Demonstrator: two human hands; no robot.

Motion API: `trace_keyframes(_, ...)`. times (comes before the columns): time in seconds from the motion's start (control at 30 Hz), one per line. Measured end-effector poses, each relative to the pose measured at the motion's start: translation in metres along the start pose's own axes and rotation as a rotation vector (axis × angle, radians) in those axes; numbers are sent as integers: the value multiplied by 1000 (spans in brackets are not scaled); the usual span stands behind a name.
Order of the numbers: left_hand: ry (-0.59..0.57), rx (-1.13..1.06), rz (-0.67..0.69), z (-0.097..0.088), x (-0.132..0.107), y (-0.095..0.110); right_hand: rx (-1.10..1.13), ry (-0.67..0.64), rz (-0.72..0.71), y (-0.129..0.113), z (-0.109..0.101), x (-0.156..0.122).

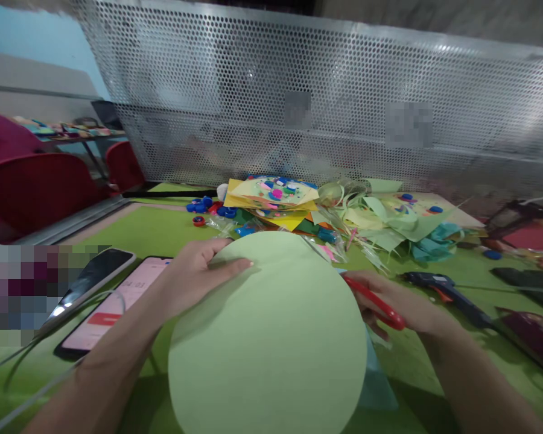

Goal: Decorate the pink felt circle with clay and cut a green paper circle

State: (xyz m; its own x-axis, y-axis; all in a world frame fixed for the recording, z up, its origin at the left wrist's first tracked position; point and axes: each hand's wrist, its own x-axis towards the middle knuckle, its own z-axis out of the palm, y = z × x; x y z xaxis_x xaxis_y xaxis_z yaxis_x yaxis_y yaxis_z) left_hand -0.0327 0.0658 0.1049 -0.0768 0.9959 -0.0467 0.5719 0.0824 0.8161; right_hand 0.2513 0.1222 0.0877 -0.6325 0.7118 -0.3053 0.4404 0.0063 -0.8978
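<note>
A large light-green paper disc (pixel 271 343) is held up in front of me over the green table (pixel 145 232). My left hand (pixel 196 271) grips its upper left edge, thumb on top and fingers closed on the paper. My right hand (pixel 402 307) is at the disc's right edge, closed round the red handles of a pair of scissors (pixel 380 304). The blades are hidden behind the paper.
Two phones (pixel 113 298) lie at the left with a cable. A heap of coloured paper scraps (pixel 326 214) and blue bottle caps (pixel 203 208) sits ahead. A black glue gun (pixel 443 292) lies at the right. A perforated metal screen (pixel 326 102) stands behind.
</note>
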Motion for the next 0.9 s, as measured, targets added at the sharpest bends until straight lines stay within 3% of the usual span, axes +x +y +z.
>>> trace_keyframes(0.4, -27, 127, -14, 0, -2, 9, -66, -20, 18, -5, 1, 0)
trace_keyframes(0.9, -108, 35, 56, 4, 1, 1, -148, -36, 7, -6, 2, 2)
